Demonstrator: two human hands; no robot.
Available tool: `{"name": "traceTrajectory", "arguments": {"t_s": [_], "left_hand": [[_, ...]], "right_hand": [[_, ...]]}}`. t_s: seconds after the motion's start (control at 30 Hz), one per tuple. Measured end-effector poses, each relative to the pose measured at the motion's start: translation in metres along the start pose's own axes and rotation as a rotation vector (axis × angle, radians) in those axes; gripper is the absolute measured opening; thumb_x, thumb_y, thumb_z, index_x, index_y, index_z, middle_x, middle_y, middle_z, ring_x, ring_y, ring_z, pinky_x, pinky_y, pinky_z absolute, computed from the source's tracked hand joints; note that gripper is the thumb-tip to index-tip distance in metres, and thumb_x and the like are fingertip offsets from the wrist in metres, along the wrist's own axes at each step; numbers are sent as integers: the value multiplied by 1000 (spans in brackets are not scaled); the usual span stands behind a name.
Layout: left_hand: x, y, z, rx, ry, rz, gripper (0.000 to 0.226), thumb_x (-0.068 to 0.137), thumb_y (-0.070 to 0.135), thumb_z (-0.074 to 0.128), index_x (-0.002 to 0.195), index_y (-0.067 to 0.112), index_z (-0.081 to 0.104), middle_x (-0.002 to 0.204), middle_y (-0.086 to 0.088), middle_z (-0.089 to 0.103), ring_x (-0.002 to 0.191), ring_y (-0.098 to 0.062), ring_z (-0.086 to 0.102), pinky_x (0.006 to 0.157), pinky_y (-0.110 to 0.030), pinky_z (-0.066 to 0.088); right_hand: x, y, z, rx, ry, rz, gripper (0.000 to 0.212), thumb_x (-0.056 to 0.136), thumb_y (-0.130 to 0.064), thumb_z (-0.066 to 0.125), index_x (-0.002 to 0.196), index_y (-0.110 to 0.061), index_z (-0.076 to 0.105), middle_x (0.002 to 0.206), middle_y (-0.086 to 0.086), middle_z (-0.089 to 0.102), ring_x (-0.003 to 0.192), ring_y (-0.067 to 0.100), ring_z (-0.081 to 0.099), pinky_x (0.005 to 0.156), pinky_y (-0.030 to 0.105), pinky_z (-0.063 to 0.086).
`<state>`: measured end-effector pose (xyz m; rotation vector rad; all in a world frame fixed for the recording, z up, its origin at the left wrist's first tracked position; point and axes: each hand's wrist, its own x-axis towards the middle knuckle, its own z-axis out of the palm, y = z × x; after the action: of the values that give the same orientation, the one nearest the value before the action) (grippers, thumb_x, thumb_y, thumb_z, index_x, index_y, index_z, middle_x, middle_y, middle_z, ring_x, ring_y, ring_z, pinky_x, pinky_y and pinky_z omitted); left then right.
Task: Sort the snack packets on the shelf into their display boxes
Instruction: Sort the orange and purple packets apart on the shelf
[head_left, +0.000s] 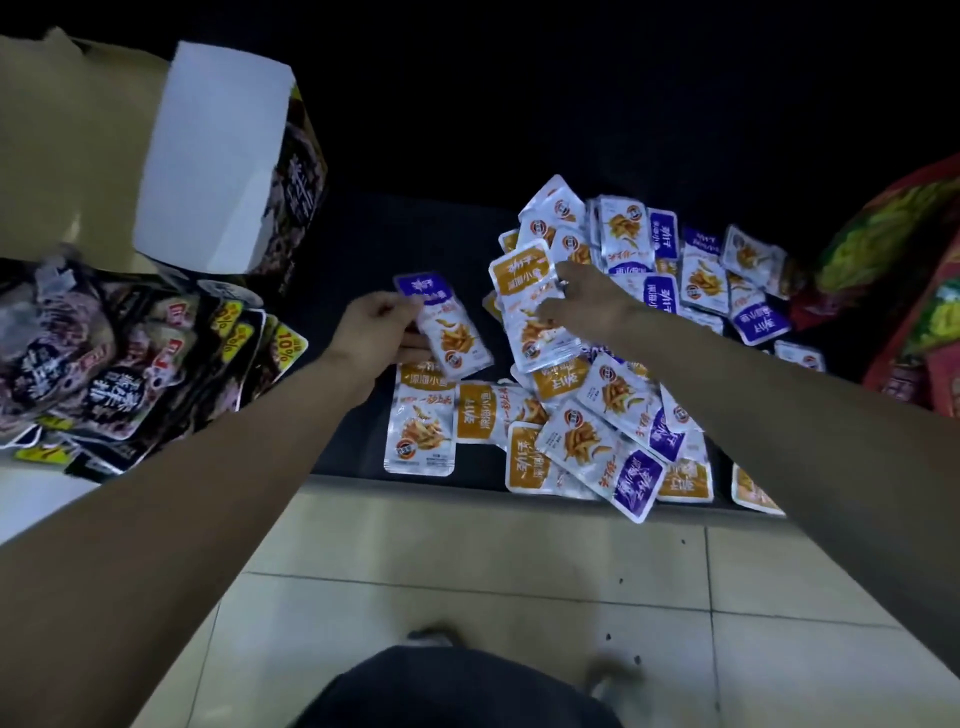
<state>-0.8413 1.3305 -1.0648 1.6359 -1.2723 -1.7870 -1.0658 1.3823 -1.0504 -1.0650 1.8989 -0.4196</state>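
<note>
The snack packets are small silvery sachets printed with orange strips of food, each banded at one end in purple or in orange. The left hand (379, 325) pinches one purple-banded packet (451, 332) just above the dark shelf (353, 244). The right hand (587, 306) grips one orange-banded packet (530, 291) at the top of the loose pile (613, 410). The pile lies spread across the shelf, mixing both colours; it overlaps too much for an exact count, though it holds well over twenty. One display box (223, 156) with a white flap stands at the left, beside a heap of dark packets (130, 358).
</note>
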Motion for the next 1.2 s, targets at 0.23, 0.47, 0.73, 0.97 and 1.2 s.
{"name": "traceTrajectory", "arguments": {"t_s": [0.23,0.47,0.73,0.97,1.2], "left_hand": [[5,-16,-5,589,50,177,44,89,21,71,130,15,56,125,-11,55,103,-17,55,82,-29,46],[-24,-32,8,1056,116,53,91,63,44,89,132,8,43,132,-13,46,126,-30,42,97,-39,42],[-30,-49,-4,616,261,134,62,77,24,81,127,9,47,97,-4,64,100,-26,62,77,-30,43],[-33,-56,11,776,125,150,67,65,21,89,121,15,53,119,-11,55,108,-27,58,90,-38,50],[-30,-44,48,672,69,227,54,74,14,84,108,19,42,95,0,62,90,-19,63,74,-33,48]], "right_hand": [[0,11,8,-166,-36,-98,58,98,-17,55,147,-7,26,146,16,38,130,31,43,99,34,40],[-20,3,15,-214,-174,-176,46,100,-30,50,142,-11,40,132,-3,46,112,20,52,84,25,39],[-41,20,60,-548,-145,-409,68,80,-43,76,133,-16,43,133,3,46,114,22,51,84,32,44],[-32,16,41,-684,-232,-241,84,86,-40,71,151,-14,26,155,8,30,139,25,34,109,32,34],[-25,59,-13,-578,42,-53,85,87,-41,70,150,-8,25,154,13,30,141,28,31,112,35,31]]}}
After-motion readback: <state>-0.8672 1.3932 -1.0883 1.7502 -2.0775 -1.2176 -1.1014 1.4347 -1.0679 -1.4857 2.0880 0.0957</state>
